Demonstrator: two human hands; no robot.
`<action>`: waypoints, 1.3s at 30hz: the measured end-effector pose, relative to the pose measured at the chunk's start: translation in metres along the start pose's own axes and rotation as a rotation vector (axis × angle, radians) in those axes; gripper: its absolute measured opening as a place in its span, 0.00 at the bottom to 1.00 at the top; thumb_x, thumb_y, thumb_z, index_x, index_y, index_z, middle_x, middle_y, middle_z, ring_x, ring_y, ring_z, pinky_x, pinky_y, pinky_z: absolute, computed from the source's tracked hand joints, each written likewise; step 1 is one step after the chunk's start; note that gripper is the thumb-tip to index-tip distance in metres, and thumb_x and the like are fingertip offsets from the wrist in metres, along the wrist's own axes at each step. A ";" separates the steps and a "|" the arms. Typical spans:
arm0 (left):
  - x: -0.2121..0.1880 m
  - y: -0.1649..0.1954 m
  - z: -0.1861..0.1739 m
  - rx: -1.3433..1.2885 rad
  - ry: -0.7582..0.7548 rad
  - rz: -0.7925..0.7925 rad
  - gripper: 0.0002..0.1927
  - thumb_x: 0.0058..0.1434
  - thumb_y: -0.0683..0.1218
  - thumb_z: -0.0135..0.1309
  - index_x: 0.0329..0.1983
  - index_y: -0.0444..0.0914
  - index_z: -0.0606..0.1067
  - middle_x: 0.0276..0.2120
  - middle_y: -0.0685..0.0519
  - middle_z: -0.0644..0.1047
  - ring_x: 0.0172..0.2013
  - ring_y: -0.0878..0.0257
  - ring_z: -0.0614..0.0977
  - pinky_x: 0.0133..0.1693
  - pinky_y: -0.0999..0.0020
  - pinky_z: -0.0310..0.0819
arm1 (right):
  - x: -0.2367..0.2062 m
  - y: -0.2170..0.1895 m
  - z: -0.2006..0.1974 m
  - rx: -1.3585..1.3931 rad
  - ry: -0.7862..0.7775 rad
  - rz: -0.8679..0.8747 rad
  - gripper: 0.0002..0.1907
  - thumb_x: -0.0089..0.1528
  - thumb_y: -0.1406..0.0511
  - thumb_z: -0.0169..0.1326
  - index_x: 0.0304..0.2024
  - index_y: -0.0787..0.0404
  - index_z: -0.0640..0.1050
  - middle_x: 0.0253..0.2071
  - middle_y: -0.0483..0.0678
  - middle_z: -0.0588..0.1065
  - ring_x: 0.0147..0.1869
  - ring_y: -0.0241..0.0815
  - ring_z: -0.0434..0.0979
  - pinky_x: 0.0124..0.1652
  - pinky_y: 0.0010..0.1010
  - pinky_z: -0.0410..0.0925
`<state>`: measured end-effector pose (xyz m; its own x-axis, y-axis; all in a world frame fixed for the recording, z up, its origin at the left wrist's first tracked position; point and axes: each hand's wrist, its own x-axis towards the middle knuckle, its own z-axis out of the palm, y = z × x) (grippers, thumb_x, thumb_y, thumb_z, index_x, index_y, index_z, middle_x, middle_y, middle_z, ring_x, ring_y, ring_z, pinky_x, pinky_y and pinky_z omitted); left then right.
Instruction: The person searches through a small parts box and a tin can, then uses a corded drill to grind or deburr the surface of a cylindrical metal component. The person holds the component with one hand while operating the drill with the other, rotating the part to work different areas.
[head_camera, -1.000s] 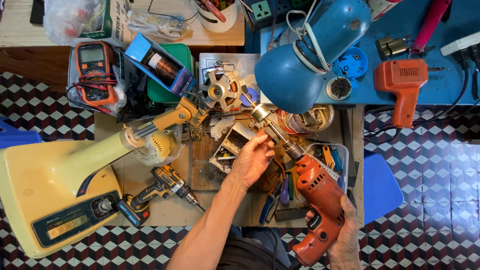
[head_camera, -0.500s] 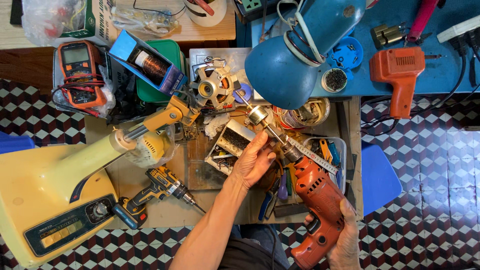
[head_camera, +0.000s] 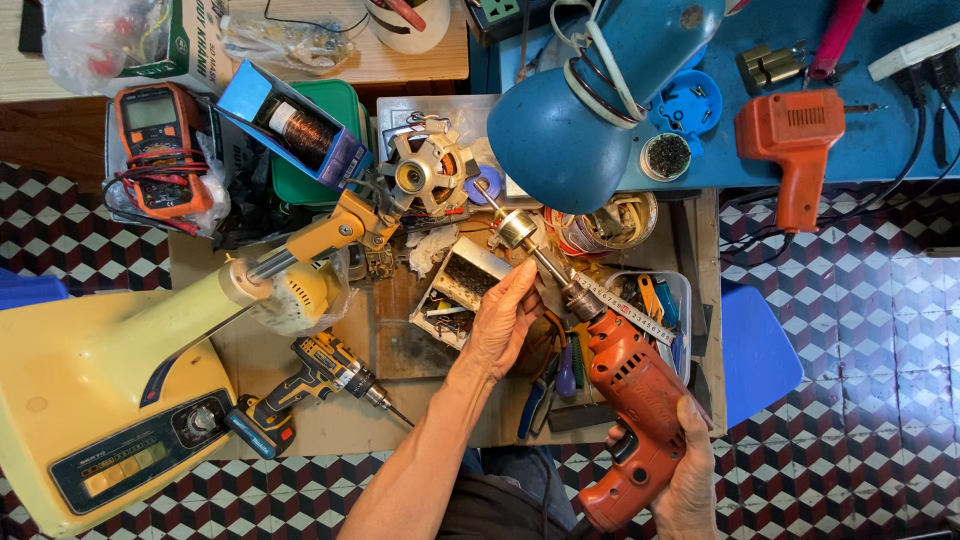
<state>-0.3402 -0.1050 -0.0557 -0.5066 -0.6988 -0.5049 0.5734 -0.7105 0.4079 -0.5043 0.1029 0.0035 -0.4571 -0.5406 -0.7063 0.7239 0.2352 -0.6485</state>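
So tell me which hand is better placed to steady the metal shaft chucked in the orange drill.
Left. The left hand already lies open alongside the metal shaft, fingertips by its brass end. The right hand is wrapped around the grip of the orange drill, so it is occupied, farther from the shaft.

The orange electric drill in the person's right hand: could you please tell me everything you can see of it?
The orange electric drill has a plastic-looking body with dark vent slots and a pistol grip, held low by the right hand. It lies tilted, its metal chuck pointing up and left and gripping a thin shaft that ends in a brass-coloured cylinder. The left hand rests against that shaft. A tape measure crosses near the chuck.
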 end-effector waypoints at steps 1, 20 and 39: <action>-0.001 0.000 0.000 -0.015 -0.018 0.000 0.13 0.68 0.54 0.58 0.48 0.42 0.81 0.40 0.59 0.81 0.40 0.69 0.77 0.49 0.66 0.71 | 0.000 0.000 0.001 -0.006 0.006 0.000 0.38 0.62 0.48 0.55 0.61 0.70 0.68 0.41 0.60 0.74 0.32 0.47 0.82 0.29 0.37 0.80; 0.016 -0.021 -0.004 -0.545 -0.035 -0.119 0.12 0.61 0.48 0.65 0.46 0.41 0.80 0.43 0.53 0.81 0.48 0.60 0.82 0.55 0.60 0.74 | 0.002 0.004 -0.007 -0.010 -0.020 0.070 0.39 0.61 0.46 0.55 0.61 0.70 0.69 0.42 0.61 0.76 0.31 0.48 0.82 0.29 0.37 0.80; 0.001 -0.020 0.008 -0.166 -0.069 -0.007 0.21 0.63 0.52 0.63 0.57 0.38 0.78 0.56 0.55 0.79 0.57 0.64 0.73 0.57 0.66 0.69 | -0.002 -0.028 -0.029 -0.102 -0.078 -0.025 0.36 0.64 0.50 0.53 0.63 0.71 0.68 0.41 0.62 0.76 0.33 0.49 0.82 0.31 0.39 0.79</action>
<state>-0.3572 -0.0920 -0.0587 -0.5506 -0.7021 -0.4514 0.6652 -0.6958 0.2708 -0.5389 0.1204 0.0147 -0.4297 -0.6073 -0.6682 0.6546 0.3002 -0.6938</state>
